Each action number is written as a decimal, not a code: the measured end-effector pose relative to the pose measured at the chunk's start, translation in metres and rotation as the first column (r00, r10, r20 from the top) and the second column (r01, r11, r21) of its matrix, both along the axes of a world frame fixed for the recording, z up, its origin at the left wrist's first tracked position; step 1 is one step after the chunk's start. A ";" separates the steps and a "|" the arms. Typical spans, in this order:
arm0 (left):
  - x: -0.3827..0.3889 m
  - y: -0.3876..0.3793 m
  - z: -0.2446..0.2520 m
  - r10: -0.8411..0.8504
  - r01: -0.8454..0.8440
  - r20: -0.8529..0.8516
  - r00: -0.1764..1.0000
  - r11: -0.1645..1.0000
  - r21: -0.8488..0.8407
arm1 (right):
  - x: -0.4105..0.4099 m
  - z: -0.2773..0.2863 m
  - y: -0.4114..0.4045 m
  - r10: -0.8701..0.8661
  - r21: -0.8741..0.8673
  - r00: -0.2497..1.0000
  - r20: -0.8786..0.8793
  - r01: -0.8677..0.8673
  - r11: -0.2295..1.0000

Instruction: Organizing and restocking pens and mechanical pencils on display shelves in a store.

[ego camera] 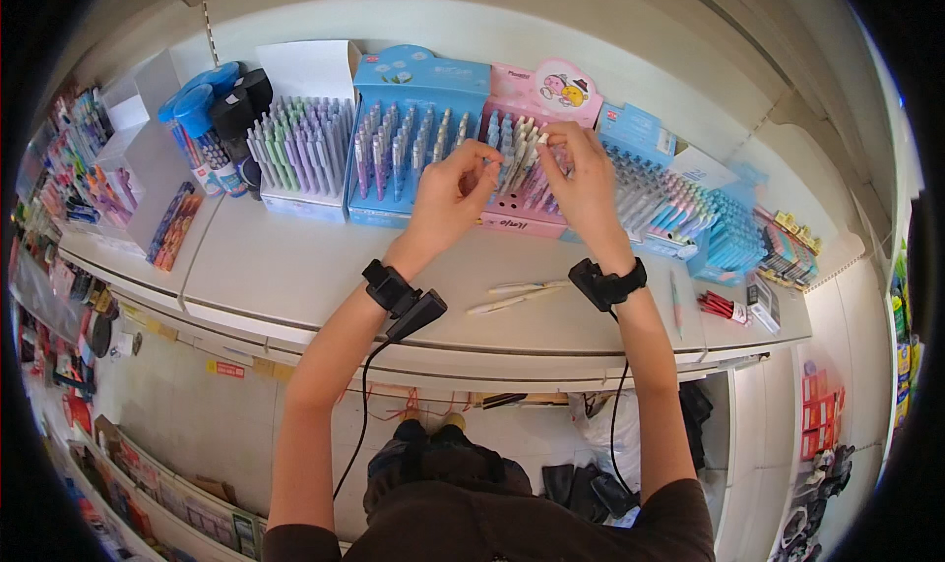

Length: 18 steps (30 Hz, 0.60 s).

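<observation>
My right hand [583, 178] is over the pink pen display box [543, 230]. Its thumb and fingertips close around the white top of a pen [543, 140]; whether that pen still stands in a hole is hidden. My left hand [454, 189] is at the box's left side, fingers curled beside the light-blue and white pens. Whether its fingertips grip a pen I cannot make out. Several bare holes show in the front of the pink box. Two pale pens, one farther back [528, 287] and one nearer [517, 301], lie on the shelf between my forearms.
Left of the pink box stand a blue pen box [384, 215] and a white pen box [303, 204]. Rightward are grey pens [638, 193] and turquoise pens [731, 230]. Red pens [720, 306] and a single pen [676, 304] lie at right. Cables hang from both wrist devices.
</observation>
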<state>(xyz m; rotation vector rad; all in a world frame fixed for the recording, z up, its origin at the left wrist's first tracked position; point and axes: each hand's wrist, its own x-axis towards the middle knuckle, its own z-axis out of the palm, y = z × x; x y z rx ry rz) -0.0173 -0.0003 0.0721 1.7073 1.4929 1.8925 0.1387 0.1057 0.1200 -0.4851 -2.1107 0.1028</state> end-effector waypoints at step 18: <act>-0.005 -0.002 -0.017 -0.711 0.292 -0.321 0.625 0.595 -0.749 | 0.001 -0.003 -0.001 -0.138 0.322 0.982 0.129 0.090 0.943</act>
